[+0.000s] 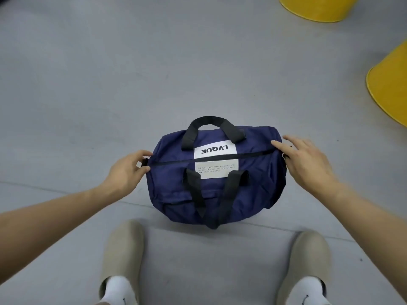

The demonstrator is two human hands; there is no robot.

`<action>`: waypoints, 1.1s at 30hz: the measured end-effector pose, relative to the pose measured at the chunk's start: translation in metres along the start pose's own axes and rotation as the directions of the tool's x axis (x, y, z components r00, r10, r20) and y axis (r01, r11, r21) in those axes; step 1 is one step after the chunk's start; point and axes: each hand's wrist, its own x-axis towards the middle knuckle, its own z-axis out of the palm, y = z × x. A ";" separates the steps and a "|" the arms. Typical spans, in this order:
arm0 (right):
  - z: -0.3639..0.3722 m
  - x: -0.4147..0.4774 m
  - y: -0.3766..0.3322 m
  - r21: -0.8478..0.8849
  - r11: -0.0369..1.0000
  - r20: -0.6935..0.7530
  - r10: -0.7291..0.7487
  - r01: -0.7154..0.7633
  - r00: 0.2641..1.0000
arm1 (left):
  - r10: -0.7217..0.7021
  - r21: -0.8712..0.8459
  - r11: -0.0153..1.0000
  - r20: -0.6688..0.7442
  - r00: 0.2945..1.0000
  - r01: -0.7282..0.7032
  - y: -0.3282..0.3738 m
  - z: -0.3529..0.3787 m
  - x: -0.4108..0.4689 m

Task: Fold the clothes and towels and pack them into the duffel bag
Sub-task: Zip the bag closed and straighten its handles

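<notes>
A navy duffel bag [176,183] with black handles and white labels lies on the grey floor in front of my feet. Its top zipper runs shut from left to right. My left hand [127,172] pinches the black tab at the bag's left end between thumb and fingers. At the right end my right hand [306,159] has its fingers spread and straight, the fingertips touching the bag near the zipper's end. No clothes or towels show.
Two yellow rounded objects stand at the upper right [319,7] and at the right edge [389,84]. My two feet in beige slippers [123,256] [308,260] stand just below the bag. Grey floor [110,73] spreads beyond it.
</notes>
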 end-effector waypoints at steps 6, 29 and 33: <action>-0.002 -0.038 -0.055 0.175 0.973 -0.120 0.171 -0.149 0.978 | 0.240 0.185 0.942 0.211 0.948 -0.280 -0.021 0.000 -0.035; 0.097 -0.092 -0.282 0.606 0.599 0.371 0.369 -0.523 0.852 | 0.163 -0.013 0.986 0.298 0.941 -0.167 -0.031 0.046 -0.028; 0.097 -0.076 -0.303 0.602 0.675 0.311 0.293 -0.426 0.904 | 0.129 -0.123 0.988 0.300 0.945 -0.096 -0.025 0.044 -0.028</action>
